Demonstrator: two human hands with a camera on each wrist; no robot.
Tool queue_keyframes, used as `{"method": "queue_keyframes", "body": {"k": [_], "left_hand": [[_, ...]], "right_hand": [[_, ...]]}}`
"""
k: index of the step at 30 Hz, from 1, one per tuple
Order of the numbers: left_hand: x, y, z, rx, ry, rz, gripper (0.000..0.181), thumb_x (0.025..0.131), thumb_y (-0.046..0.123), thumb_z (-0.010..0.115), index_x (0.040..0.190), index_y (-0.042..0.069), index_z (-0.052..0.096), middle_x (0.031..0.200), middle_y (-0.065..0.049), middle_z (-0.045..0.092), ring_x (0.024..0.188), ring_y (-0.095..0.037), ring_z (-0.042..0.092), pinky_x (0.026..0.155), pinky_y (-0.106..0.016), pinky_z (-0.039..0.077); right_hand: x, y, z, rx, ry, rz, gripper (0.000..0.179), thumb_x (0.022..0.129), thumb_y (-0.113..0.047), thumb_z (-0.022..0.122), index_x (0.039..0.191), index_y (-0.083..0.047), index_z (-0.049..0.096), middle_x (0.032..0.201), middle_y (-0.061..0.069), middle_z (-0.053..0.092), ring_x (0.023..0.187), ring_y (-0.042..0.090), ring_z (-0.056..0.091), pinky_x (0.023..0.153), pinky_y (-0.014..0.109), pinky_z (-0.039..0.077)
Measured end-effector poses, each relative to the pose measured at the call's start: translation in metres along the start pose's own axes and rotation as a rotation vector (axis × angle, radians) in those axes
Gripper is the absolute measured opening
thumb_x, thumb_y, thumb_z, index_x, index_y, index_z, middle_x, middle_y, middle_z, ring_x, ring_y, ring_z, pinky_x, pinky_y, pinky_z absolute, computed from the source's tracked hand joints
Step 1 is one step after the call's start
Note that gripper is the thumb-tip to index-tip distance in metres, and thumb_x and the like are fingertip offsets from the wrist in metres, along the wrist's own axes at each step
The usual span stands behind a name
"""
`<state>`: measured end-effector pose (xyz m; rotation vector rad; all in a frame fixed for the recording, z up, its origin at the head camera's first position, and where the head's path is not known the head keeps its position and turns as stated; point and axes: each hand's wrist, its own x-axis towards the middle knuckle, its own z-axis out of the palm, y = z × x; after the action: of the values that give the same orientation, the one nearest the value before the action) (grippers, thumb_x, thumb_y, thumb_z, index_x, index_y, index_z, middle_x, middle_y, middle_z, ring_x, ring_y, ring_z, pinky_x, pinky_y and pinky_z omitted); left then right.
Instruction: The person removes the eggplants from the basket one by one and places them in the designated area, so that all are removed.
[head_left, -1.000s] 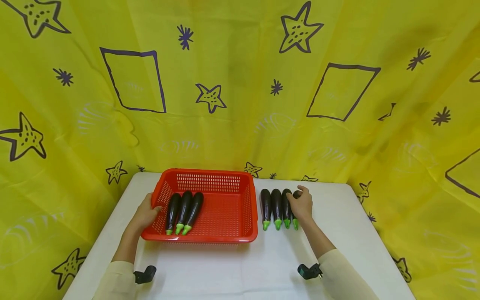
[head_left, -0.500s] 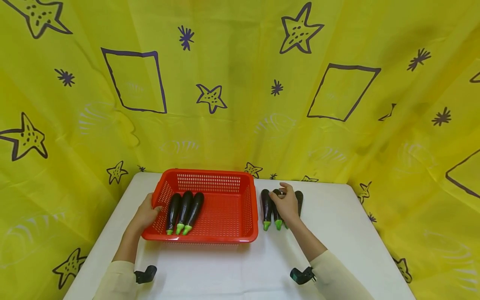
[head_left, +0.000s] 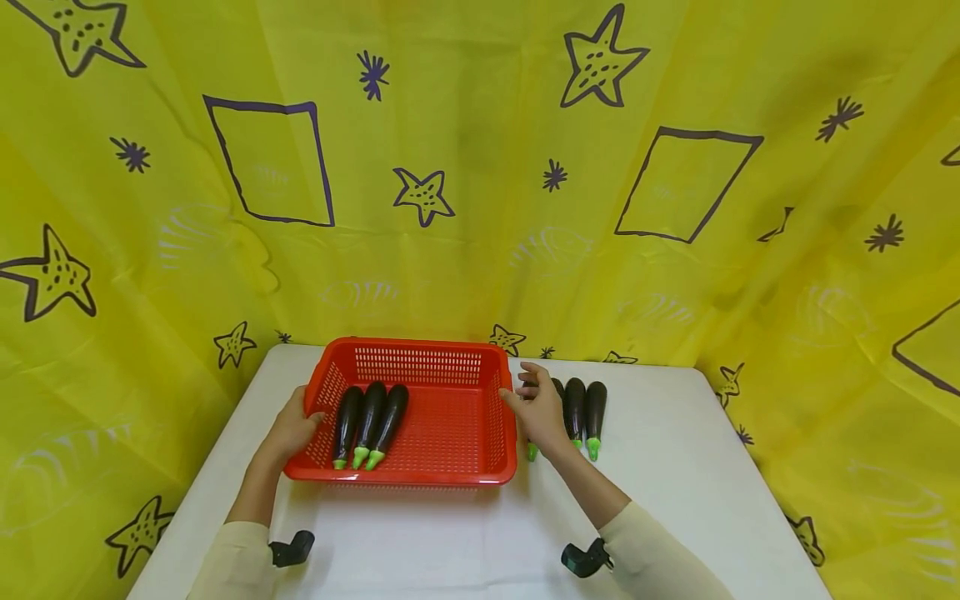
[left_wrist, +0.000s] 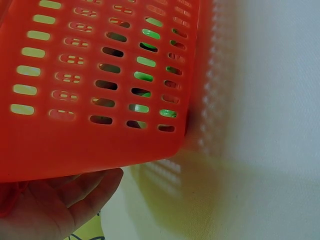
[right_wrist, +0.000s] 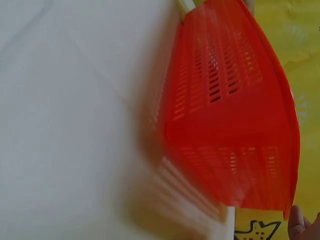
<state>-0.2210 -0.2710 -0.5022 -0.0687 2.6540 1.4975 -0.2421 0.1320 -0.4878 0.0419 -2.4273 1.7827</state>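
Note:
A red plastic basket (head_left: 450, 429) with slotted walls stands on the white table. Three dark eggplants (head_left: 370, 423) with green stems lie side by side at its left. My left hand (head_left: 294, 425) grips the basket's left rim, thumb over the edge inside; the left wrist view shows its fingers (left_wrist: 95, 192) against the outside. Beside the right rim is my right hand (head_left: 543, 415), fingers loosely bent and holding nothing, thumb close to the rim. Several more eggplants (head_left: 595, 417) lie in a row under and right of that hand, which partly hides them.
A yellow curtain (head_left: 480, 275) with drawn stars hangs behind and along both sides of the table (head_left: 420, 542). Black wrist-worn devices sit at the left wrist (head_left: 292, 550) and the right wrist (head_left: 585, 558).
My right hand has moved left across the eggplant row, from its right end to the basket's right rim. My left hand, the basket and the eggplants have stayed in place.

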Motion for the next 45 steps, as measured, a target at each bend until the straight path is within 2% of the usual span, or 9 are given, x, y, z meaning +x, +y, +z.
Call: {"method": "queue_keyframes", "body": {"k": [8, 19, 30, 45], "left_hand": [[0.001, -0.002, 0.0, -0.004, 0.0, 0.011, 0.052, 0.103, -0.005, 0.048, 0.146, -0.019, 0.023, 0.133, -0.044, 0.046, 0.11, -0.052, 0.06, 0.088, -0.061, 0.056], [0.001, -0.003, 0.0, -0.012, -0.001, 0.005, 0.052, 0.103, -0.005, 0.048, 0.146, -0.019, 0.022, 0.133, -0.044, 0.046, 0.109, -0.052, 0.06, 0.087, -0.061, 0.057], [0.0, -0.004, 0.0, -0.012, -0.007, -0.003, 0.053, 0.103, -0.005, 0.047, 0.147, -0.018, 0.022, 0.133, -0.043, 0.046, 0.11, -0.051, 0.06, 0.087, -0.06, 0.057], [0.0, -0.003, -0.002, -0.008, -0.01, 0.001, 0.052, 0.103, -0.005, 0.047, 0.147, -0.018, 0.022, 0.134, -0.043, 0.045, 0.11, -0.05, 0.058, 0.089, -0.06, 0.056]], "right_hand": [[-0.004, -0.014, 0.018, -0.002, -0.044, -0.039, 0.063, 0.094, -0.011, 0.079, 0.147, 0.002, 0.048, 0.136, 0.024, 0.055, 0.111, 0.036, 0.061, 0.09, 0.038, 0.052], [-0.007, -0.021, 0.044, 0.024, -0.15, -0.12, 0.064, 0.093, -0.007, 0.08, 0.147, 0.004, 0.047, 0.139, 0.024, 0.054, 0.116, 0.045, 0.059, 0.09, 0.044, 0.056], [-0.004, -0.021, 0.073, -0.035, -0.205, -0.074, 0.069, 0.092, -0.015, 0.081, 0.149, 0.004, 0.046, 0.14, 0.028, 0.053, 0.119, 0.046, 0.059, 0.088, 0.051, 0.057], [-0.002, -0.02, 0.108, -0.084, -0.259, -0.043, 0.071, 0.092, -0.016, 0.082, 0.148, 0.005, 0.046, 0.136, 0.029, 0.055, 0.111, 0.038, 0.061, 0.088, 0.048, 0.056]]}}
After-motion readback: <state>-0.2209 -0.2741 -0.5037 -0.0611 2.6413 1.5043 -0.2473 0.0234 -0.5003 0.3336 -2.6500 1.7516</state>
